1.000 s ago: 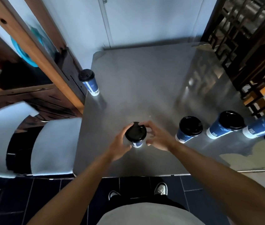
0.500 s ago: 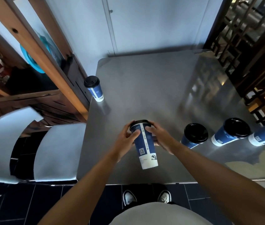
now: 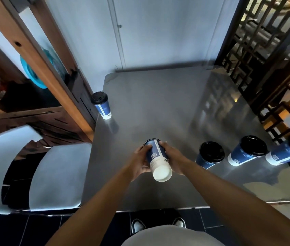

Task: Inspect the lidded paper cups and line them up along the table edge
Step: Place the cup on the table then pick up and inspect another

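Both hands curled around one blue paper cup (image 3: pixel 156 157), held above the grey table (image 3: pixel 158 107) at about 6 o'clock of the table top. Left hand (image 3: pixel 139 162) closed on the left side of the cup, fingers wrapped under and around the wall. Right hand (image 3: pixel 173 158) closed on the right side, fingertips (image 3: pixel 162 143) reaching up to the rim near the lid. Cup tipped over toward the camera: white bottom facing up and near, dark lid end pointing away toward 12 o'clock. Small printed code square visible on the blue wall.

At 3 to 4 o'clock from the held cup, three more lidded cups in a row near the near edge of the table: first cup (image 3: pixel 209 155) closest, second cup (image 3: pixel 247 150) just beside it, third cup (image 3: pixel 289 153) at the far right, partly cut by the frame. All three with black lids, standing apart from each other, not touching.

At 10 o'clock, one single cup (image 3: pixel 102 105) upright at the left edge of the table, well apart from the hands, black lid on.

Left of the table, a wooden shelf frame (image 3: pixel 39 55) with a turquoise round thing (image 3: pixel 32 73) behind it, and below it two pale chair backs (image 3: pixel 57 176). At 1 to 2 o'clock, a dark lattice screen (image 3: pixel 264 41). At 12 o'clock, a pale wall (image 3: pixel 158 32). Between hands and the row of cups, bare table only.
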`<state>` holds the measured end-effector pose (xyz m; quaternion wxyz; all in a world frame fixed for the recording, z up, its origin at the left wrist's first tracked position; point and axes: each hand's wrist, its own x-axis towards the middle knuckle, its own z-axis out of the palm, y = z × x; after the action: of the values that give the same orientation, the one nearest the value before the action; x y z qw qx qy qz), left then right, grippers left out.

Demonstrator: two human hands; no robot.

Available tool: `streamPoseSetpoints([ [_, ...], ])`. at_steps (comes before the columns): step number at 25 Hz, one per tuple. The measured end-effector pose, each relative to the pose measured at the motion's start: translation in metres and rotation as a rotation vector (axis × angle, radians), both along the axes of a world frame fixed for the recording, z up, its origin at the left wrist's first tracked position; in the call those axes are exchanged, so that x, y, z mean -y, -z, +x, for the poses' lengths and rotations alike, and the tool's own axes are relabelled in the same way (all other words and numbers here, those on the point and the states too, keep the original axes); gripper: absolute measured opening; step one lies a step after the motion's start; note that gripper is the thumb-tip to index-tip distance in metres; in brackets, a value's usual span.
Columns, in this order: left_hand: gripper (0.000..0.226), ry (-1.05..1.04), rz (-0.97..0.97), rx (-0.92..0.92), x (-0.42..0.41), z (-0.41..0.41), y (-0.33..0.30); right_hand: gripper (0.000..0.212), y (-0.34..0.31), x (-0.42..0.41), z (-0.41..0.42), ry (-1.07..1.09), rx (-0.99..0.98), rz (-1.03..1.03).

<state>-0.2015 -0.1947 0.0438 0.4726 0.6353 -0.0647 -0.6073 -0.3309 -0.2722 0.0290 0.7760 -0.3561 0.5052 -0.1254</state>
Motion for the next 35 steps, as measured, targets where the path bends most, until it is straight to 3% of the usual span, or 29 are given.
streamPoseSetpoints([
  [5, 0.051, 0.105, -0.066, 0.104, -0.001, 0.008, 0.002, 0.031, -0.008, 0.004, 0.001, -0.070, -0.009, -0.101],
  [7, 0.075, 0.169, -0.161, 0.191, -0.003, 0.014, 0.006, 0.034, -0.011, 0.008, -0.002, -0.127, 0.049, -0.177],
  [9, 0.111, 0.278, -0.227, 0.318, -0.006, 0.017, 0.013, 0.051, -0.007, 0.015, -0.007, -0.121, 0.141, -0.209],
  [11, 0.121, 0.310, -0.214, 0.428, -0.011, 0.014, 0.019, 0.043, -0.006, 0.018, -0.009, -0.091, 0.200, -0.207],
  [13, 0.104, 0.290, -0.226, 0.520, -0.017, 0.009, 0.031, 0.026, -0.006, 0.018, -0.004, -0.093, 0.113, -0.290],
  [15, 0.081, 0.315, -0.250, 0.573, -0.024, 0.004, 0.043, 0.019, -0.008, 0.018, 0.002, -0.150, -0.104, -0.506],
  [20, 0.072, 0.450, -0.239, 0.622, -0.038, -0.013, 0.059, 0.059, -0.010, 0.001, 0.015, -0.647, -0.601, -0.897],
  [22, 0.071, 0.510, -0.268, 0.689, -0.040, -0.017, 0.058, 0.068, -0.007, -0.015, 0.026, -0.804, -0.728, -1.165],
  [24, 0.078, 0.675, -0.275, 0.912, -0.038, -0.017, 0.055, 0.072, -0.005, -0.027, 0.034, -0.935, -0.771, -1.381],
  [28, 0.081, 0.925, -0.196, 1.155, -0.037, -0.016, 0.055, 0.068, 0.000, -0.035, 0.037, -0.954, -0.795, -1.498],
  [32, 0.076, 0.950, -0.239, 1.233, -0.033, -0.018, 0.067, 0.066, 0.004, -0.037, 0.038, -0.911, -0.786, -1.546],
  [35, 0.072, 0.948, -0.349, 1.448, -0.033, -0.019, 0.079, 0.067, 0.007, -0.034, 0.034, -0.899, -0.793, -1.565],
])
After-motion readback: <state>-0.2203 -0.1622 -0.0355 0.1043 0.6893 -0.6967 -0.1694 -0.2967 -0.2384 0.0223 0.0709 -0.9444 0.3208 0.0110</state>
